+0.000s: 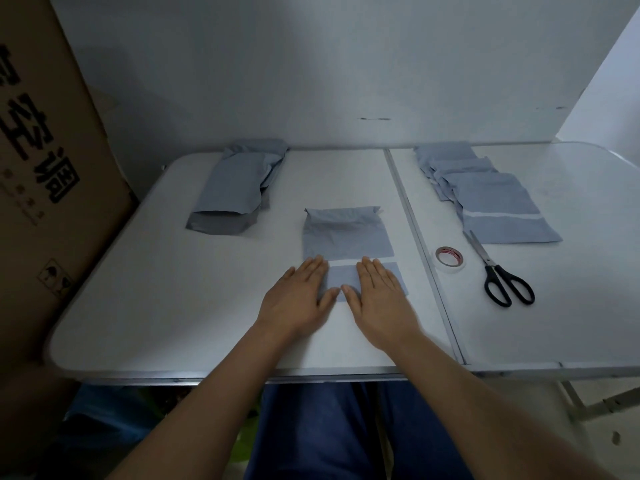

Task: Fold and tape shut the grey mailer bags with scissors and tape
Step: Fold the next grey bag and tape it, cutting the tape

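One centre mailer bag (346, 242); one tape roll (450, 259); one scissors (498, 271); two hands; two bag piles.

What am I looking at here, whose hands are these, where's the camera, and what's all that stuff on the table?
There is no machine here. A person wears a camera on the head, looking down at their own hands. The left hand and right hand lie flat, pressing the near end of a grey mailer bag on a white table. Neither hand holds anything. Far left is a heap of unfolded bags; far right, a stack of taped bags. Nearer lie a tape roll and black-handled scissors. A cardboard box stands left.
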Demonstrator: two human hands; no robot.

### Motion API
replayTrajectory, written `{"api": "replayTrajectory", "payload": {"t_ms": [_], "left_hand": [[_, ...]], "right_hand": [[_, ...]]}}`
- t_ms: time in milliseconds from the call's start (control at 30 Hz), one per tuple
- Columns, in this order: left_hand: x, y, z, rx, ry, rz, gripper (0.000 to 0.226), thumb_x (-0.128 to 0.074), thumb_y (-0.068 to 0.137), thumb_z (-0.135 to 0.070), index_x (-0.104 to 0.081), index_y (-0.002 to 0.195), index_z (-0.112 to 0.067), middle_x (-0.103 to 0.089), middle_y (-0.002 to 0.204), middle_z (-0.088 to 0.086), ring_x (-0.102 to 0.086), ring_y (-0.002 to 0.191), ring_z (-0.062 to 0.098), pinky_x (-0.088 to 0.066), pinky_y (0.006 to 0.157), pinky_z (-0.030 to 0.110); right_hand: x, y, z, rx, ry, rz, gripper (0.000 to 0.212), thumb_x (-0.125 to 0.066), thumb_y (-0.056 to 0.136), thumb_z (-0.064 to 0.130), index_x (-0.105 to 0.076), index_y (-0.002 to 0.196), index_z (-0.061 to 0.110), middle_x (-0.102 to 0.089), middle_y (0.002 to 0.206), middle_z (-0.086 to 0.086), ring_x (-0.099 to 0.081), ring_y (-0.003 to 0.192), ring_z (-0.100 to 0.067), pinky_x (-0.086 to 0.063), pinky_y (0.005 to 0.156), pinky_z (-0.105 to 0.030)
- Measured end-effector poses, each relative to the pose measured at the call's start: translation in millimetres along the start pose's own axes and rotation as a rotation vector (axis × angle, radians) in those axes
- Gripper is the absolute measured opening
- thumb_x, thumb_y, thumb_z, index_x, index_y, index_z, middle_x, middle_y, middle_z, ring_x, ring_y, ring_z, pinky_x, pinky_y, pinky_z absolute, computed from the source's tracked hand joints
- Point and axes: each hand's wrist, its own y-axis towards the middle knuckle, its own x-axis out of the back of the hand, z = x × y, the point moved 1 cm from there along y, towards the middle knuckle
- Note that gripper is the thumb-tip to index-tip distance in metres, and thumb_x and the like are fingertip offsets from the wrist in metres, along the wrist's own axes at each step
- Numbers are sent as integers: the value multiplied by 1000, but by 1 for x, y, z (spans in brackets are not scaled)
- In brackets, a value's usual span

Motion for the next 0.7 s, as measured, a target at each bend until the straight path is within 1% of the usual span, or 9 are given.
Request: {"api": "replayTrajectory", "payload": {"t_ms": [33,133,233,333,400,467,567,633,700], "left_hand": [[1,-2,3,7,2,2,68,-19,98,-59,-13,154,-22,-11,161,-7,-10,146,6,-7,117,27],[5,-7,10,38,11,4,66,-20,98,-58,-14,154,-23,-12,161,-8,-10,146,6,-6,118,28],[9,-12,16,63,24,13,65,-18,99,-57,-15,154,-23,-12,161,-8,-9,147,6,-4,119,31],[11,-18,19,111,49,11,65,-16,99,-57,-17,154,-22,-14,160,-6,-9,147,7,-4,120,33],[14,-15,17,159,69,-25,63,-14,100,-53,-21,153,-18,-19,160,-2,-14,147,10,-4,120,34],[16,-5,7,114,66,-88,57,-17,103,-44,-22,152,-16,-21,159,1,-17,146,12,-5,119,32],[9,10,-13,-91,-32,-6,50,-24,105,-35,-19,153,-20,-15,160,-4,-12,147,10,-6,117,28],[1,13,-16,-134,-55,35,50,-23,105,-35,-17,153,-23,-12,161,-6,-8,147,8,-5,117,26],[-5,13,-13,-131,-68,8,50,-22,105,-36,-17,154,-24,-12,160,-8,-6,147,7,-3,116,25]], "right_hand": [[1,-1,0,-3,5,-6,86,-2,90,67,-14,154,10,-12,161,-4,-5,149,-14,1,120,-28],[2,-1,1,-8,8,-2,71,-15,99,56,-14,154,10,-11,161,-3,-4,149,-13,2,120,-27],[3,-1,2,-1,10,-7,74,-11,95,55,-16,153,10,-13,161,-3,-6,149,-14,2,120,-26],[4,0,1,9,18,-28,64,-20,102,49,-20,152,10,-15,161,-3,-9,148,-14,1,120,-26],[5,0,0,13,17,-41,59,-28,103,43,-23,152,10,-17,160,-4,-11,148,-16,-1,120,-27],[4,1,0,20,5,-62,59,-31,102,43,-26,151,9,-21,159,-5,-14,147,-18,-4,120,-29],[5,2,2,19,-31,-54,63,-15,100,46,-27,150,9,-21,159,-7,-12,148,-21,-8,121,-35],[7,1,3,30,-63,-67,73,0,94,46,-28,150,9,-19,160,-7,-10,148,-23,-8,121,-37],[8,1,4,51,-99,-105,76,3,92,45,-32,149,8,-25,158,-9,-17,147,-24,-11,120,-41]]}}
